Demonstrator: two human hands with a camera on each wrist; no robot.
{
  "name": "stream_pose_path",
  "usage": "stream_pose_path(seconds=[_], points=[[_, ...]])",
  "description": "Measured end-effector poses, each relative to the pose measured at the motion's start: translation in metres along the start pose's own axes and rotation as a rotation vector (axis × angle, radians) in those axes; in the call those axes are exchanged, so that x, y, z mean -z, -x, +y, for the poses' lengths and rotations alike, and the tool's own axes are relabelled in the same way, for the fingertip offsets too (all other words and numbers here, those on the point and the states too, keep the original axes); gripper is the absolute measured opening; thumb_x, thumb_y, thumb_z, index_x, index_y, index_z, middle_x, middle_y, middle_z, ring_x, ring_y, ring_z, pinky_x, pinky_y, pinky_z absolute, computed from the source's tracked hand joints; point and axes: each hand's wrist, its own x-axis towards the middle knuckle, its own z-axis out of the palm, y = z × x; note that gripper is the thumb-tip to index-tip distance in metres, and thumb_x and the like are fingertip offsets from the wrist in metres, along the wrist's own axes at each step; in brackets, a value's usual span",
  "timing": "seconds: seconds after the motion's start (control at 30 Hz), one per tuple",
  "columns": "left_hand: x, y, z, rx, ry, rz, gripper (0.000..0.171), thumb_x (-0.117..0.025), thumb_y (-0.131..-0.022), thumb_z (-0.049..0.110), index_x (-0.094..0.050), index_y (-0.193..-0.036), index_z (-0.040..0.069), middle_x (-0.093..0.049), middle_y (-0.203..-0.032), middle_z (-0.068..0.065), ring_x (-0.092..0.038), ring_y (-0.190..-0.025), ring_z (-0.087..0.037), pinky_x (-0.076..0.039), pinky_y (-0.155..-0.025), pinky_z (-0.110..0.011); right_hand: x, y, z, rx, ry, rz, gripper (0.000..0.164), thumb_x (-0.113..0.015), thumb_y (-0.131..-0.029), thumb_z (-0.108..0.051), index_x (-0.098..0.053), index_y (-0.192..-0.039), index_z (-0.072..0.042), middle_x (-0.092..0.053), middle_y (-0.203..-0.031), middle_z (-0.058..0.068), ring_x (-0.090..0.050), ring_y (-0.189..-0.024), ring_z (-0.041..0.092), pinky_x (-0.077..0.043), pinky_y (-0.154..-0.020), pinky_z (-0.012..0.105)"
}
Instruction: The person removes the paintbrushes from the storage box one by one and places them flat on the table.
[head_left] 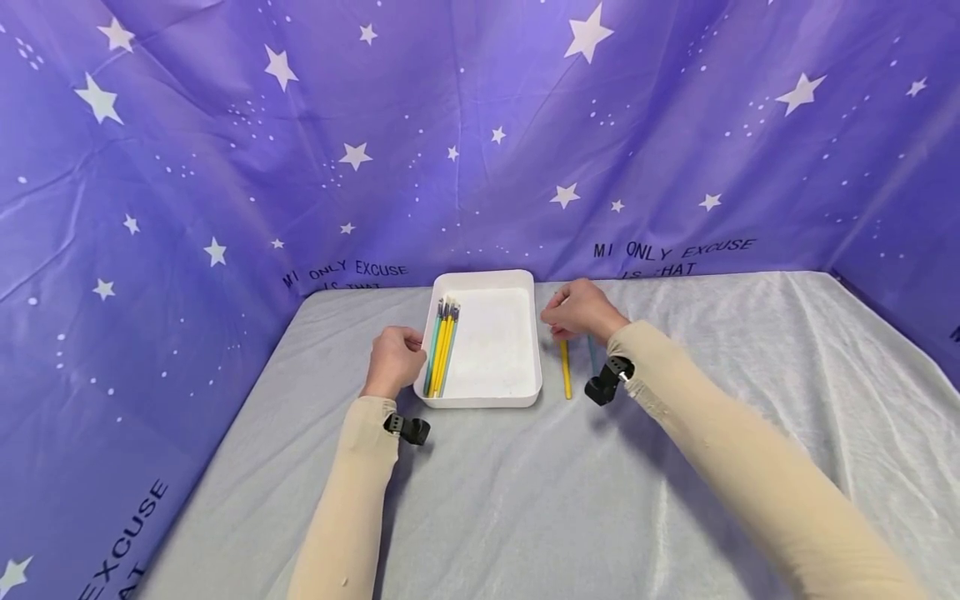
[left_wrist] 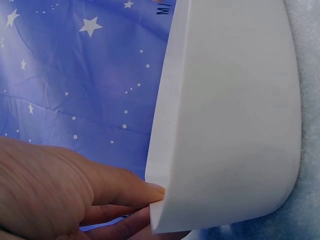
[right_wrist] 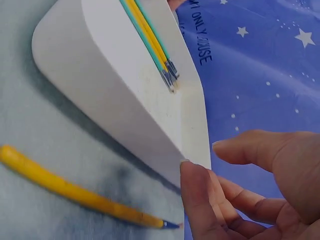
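A white rectangular tray lies on the table, with several yellow and teal paintbrushes side by side along its left wall. At the tray's left side, my left hand pinches the rim between thumb and fingers; the left wrist view shows the tray wall up close. My right hand hovers just right of the tray, thumb and index finger apart with nothing between them. Near it, a loose yellow paintbrush lies on the cloth, bristles toward the fingers. A blue paintbrush handle is partly hidden by the right hand and wrist.
A pale grey cloth with wrinkles at the right covers the table. Behind and to the left hangs a purple curtain with white stars, close to the tray's far edge. Each wrist carries a small black camera.
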Motion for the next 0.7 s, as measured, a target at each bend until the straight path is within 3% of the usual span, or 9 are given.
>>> stream_pose_path(seconds=[0.17,0.4,0.57,0.7], points=[[0.0,0.001,0.001,0.008,0.001,0.001,0.025,-0.063,-0.09,0.003,-0.073,-0.113,0.0,-0.071,-0.103,-0.014,-0.066,-0.091,-0.027,-0.056,-0.077,-0.037,-0.013,-0.003,-0.006,0.008,0.0,-0.002,0.019,-0.071,-0.088,-0.007,-0.063,-0.1,0.004,-0.067,-0.09,0.012,-0.07,-0.072,0.016,-0.063,-0.08,0.037],[0.0,0.002,0.001,0.009,0.002,-0.005,0.026,-0.063,-0.09,0.003,-0.074,-0.114,0.0,-0.072,-0.103,-0.014,-0.066,-0.09,-0.026,-0.055,-0.075,-0.035,-0.027,-0.007,-0.018,0.018,-0.06,-0.001,0.015,-0.073,-0.087,-0.006,-0.065,-0.096,0.004,-0.065,-0.084,0.008,-0.066,-0.064,0.012,-0.063,-0.071,0.029],[0.0,0.001,0.0,0.01,0.004,-0.003,0.025,-0.063,-0.091,0.004,-0.074,-0.113,0.0,-0.072,-0.102,-0.014,-0.066,-0.09,-0.026,-0.055,-0.075,-0.035,-0.037,-0.008,-0.026,0.033,-0.071,0.001,0.014,-0.074,-0.086,-0.005,-0.067,-0.093,0.005,-0.066,-0.082,0.008,-0.067,-0.063,0.012,-0.063,-0.071,0.03],[0.0,0.001,0.001,0.005,-0.002,0.006,0.026,-0.064,-0.091,0.004,-0.074,-0.114,0.0,-0.072,-0.102,-0.014,-0.066,-0.089,-0.026,-0.055,-0.075,-0.036,-0.046,-0.01,-0.032,0.027,-0.058,-0.005,0.014,-0.075,-0.086,-0.006,-0.068,-0.093,0.004,-0.071,-0.09,0.016,-0.067,-0.063,0.012,-0.063,-0.072,0.03]])
